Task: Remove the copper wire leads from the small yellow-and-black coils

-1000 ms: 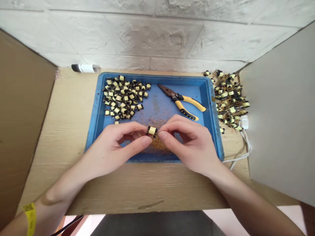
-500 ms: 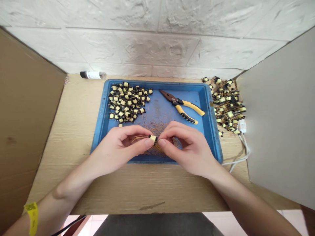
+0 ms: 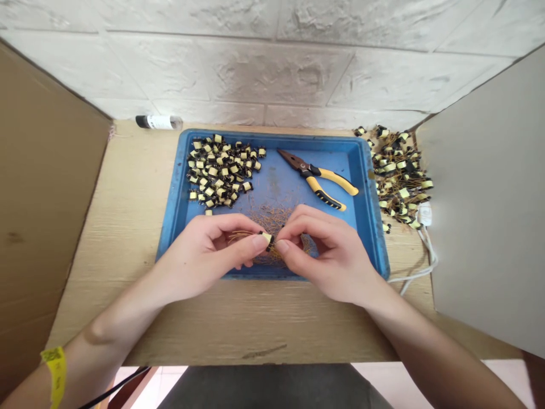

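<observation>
Between thumb and fingers, my left hand [image 3: 217, 244] pinches a small black-and-yellow wire-wound part [image 3: 267, 238], with thin copper-coloured wires trailing left into the palm. My right hand [image 3: 326, 250] is closed at the part's right side, thumb and index fingertip together; whatever they pinch is too small to make out. Both hands are over the front of a blue tray [image 3: 380, 227]. Beneath them lies a heap of short wire clippings [image 3: 275, 217]. A pile of similar parts [image 3: 219, 170] fills the tray's back left.
Pliers [image 3: 317, 177] with yellow-black handles lie in the tray. Parts with long wires [image 3: 402, 176] are heaped right of it, near a white cable [image 3: 430, 250]. A black-capped bottle [image 3: 159, 122] lies by the back wall. Panels stand at both sides.
The camera view has shifted slightly. The held part is tilted a little more between my hands, and both hands keep nearly the same place and pinch.
</observation>
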The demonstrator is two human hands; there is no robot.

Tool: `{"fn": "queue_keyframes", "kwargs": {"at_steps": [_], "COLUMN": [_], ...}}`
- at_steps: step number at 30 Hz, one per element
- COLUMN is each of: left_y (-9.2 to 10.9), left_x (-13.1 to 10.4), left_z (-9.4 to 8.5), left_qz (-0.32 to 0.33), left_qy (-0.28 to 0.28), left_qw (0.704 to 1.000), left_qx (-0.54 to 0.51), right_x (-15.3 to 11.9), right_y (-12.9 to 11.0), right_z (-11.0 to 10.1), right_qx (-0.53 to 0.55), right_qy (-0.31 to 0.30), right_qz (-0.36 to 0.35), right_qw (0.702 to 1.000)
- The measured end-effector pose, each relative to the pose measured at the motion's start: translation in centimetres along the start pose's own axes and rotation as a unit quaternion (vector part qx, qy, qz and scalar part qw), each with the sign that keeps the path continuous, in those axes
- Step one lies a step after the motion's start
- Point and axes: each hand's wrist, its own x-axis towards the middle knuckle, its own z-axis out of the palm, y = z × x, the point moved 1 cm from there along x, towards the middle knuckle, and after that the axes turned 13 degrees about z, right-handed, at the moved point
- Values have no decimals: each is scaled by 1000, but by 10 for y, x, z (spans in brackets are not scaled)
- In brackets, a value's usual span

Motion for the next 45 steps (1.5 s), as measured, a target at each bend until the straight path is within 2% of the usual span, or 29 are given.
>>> {"fn": "queue_keyframes", "kwargs": {"at_steps": [7, 15, 18, 24, 27, 32, 40, 45], "left_y": [-2, -2, -3, -3, -2, -3, -5, -4], "left_x": [0, 1, -1, -3, -3, -1, -1, 0], "left_z": [1, 1, 1, 0, 0, 0, -1, 0], "left_qz": [-1, -9, 4, 32, 43, 60, 63, 59], "left_qy": [-8, -13, -7, 28, 27, 19, 17, 15], "left_qw": [1000, 999, 999, 995, 994, 990, 988, 988], "left_qx": [9, 33, 47, 87, 96, 123, 138, 141], "right_x": [1, -3, -1, 2, 1, 1, 0, 0], "right_y": [0, -2, -2, -1, -1, -3, -3, -3], "right_z": [0, 0, -1, -2, -1, 0, -1, -1], "right_qx": [-15, -55, -33, 43, 74, 85, 40, 28], "right_qy": [-15, 18, 5, -51, -64, -73, -65, -67], "right_qz": [10, -2, 32, 168, 189, 193, 137, 129], "right_qw": [1000, 998, 999, 983, 977, 975, 988, 989]}}
